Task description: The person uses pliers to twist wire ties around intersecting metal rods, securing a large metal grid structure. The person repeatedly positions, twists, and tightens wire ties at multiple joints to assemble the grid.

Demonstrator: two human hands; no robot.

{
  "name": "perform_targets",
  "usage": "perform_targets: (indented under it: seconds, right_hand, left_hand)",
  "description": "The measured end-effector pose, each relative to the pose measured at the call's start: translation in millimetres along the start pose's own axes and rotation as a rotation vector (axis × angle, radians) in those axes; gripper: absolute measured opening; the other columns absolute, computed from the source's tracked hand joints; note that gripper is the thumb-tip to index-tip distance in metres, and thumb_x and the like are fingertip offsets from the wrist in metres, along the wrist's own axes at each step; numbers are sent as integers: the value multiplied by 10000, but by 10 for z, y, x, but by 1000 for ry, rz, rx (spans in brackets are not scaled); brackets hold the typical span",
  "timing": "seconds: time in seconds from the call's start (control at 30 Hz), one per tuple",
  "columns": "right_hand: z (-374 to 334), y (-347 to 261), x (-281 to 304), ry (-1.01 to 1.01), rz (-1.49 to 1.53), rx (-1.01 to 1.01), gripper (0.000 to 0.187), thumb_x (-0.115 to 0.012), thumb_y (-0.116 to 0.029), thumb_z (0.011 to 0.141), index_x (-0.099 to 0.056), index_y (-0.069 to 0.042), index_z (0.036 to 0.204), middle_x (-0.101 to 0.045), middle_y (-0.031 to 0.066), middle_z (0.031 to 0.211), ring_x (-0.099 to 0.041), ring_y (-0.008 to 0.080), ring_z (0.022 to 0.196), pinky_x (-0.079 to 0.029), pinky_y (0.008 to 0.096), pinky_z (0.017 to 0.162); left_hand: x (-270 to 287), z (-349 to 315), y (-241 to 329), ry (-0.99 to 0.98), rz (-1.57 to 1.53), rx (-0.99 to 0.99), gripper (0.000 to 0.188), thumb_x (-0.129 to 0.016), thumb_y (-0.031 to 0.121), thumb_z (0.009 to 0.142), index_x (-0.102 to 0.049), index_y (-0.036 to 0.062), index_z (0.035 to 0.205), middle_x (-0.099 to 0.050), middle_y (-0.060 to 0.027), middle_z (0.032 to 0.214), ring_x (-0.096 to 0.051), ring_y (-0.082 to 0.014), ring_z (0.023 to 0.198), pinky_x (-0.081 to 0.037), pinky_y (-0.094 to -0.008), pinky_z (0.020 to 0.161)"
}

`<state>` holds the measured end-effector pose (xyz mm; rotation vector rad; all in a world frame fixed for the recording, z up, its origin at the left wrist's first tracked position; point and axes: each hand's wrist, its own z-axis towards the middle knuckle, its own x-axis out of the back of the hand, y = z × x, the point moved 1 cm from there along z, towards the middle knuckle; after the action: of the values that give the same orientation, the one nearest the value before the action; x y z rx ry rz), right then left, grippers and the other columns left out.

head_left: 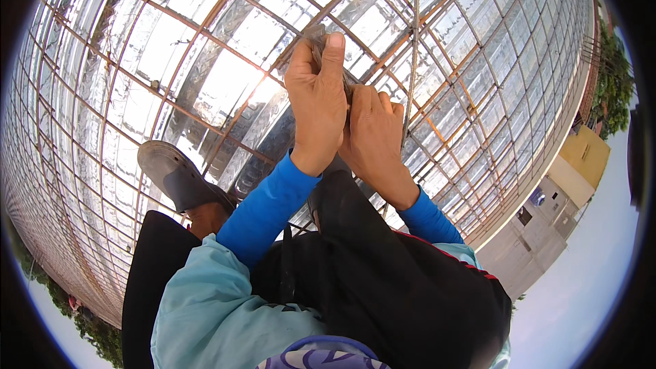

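Observation:
My left hand (320, 99) is closed, thumb pointing away from me, around a greyish piece (313, 34) whose tip sticks out past the fingers. Its kind is hard to make out; it looks like a crumpled or bundled strip. Just right of it and a little nearer, my right hand (374, 135) is curled shut, its knuckles up. What its fingers grip is mostly hidden, though a dark bit shows between the two hands. Both hands are held over a grid of rusty steel reinforcing bars (225, 55).
Shiny corrugated metal decking (232, 85) lies under the bars. A lone ribbed bar (414, 34) runs lengthwise right of my hands. My grey clog (174, 172) stands on the grid at left. Beyond the deck's right edge are a building (536, 219) and trees (611, 85).

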<state>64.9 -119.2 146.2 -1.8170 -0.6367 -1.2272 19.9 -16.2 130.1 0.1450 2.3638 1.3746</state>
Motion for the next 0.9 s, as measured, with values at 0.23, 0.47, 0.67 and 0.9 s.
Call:
perform_targets:
  seconds: [0.23,0.47,0.67,0.9]
  right_hand:
    - [102,354,546,-452,977,-408,400,-582,-164,939,-621,74,1258,-757,186,969,-718,330,1004,-494,423,968]
    - [-105,547,544,-213,1712,-453,727,-683,-284,912,-485,70,1515,-685,211,1280,-687,316,1122,-484,459,1050]
    - [172,921,517,218,1338,-523,610,-597,-164,993,-465,-2,1566,-700,129,1111,-678,217,982,-528,371,900]
    - [447,1711,376,173,373,-443,617,-581,-158,1009,-436,57,1569,-653,232,981,-650,336,864,-509,459,810]
  left_hand:
    - [59,26,19,-314,343,-143,369,-454,187,1133,-640,-44,1353,-578,-46,747,-502,-90,629,-412,-304,565]
    - [58,145,-9,-404,573,-303,302,-495,101,1089,-663,-44,1294,-708,-225,881,-672,-362,751,-523,-426,727]
    - [-11,34,25,-389,573,-237,329,-505,127,1104,-646,-41,1350,-731,-254,1110,-730,-357,896,-561,-401,820]
    - [-57,461,631,-232,133,-23,391,-479,242,1149,-610,4,1431,-395,67,629,-310,-31,516,-248,-225,463]
